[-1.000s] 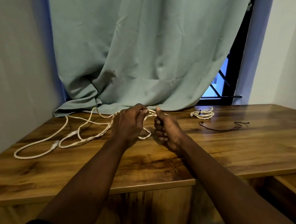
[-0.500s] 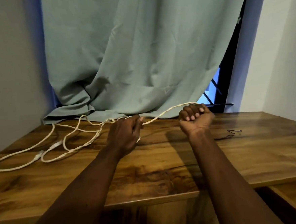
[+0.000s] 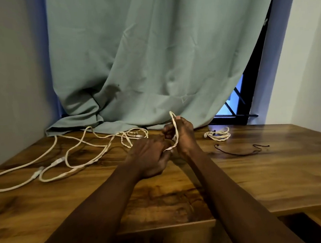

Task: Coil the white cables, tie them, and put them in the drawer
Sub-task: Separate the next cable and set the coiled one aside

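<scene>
While the left hand (image 3: 150, 156) pinches a twisted white cable (image 3: 174, 128) low between thumb and fingers, the right hand (image 3: 184, 136) stands upright just beside it, fingers curled round the same cable. One loop of it rises above the right thumb. Both hands are held over the middle of the wooden table (image 3: 255, 181), close together. From them the cable trails away to the left across the tabletop in loose, open loops — crossing a smoother white lead (image 3: 59, 161) that runs off the left edge of view. To the right, apart from the hands, a small coiled bundle (image 3: 218, 134) lies near the back edge, with a thin black tie (image 3: 234, 155) just in front of it. A green curtain (image 3: 152, 65) hangs behind, its hem resting on the table.
</scene>
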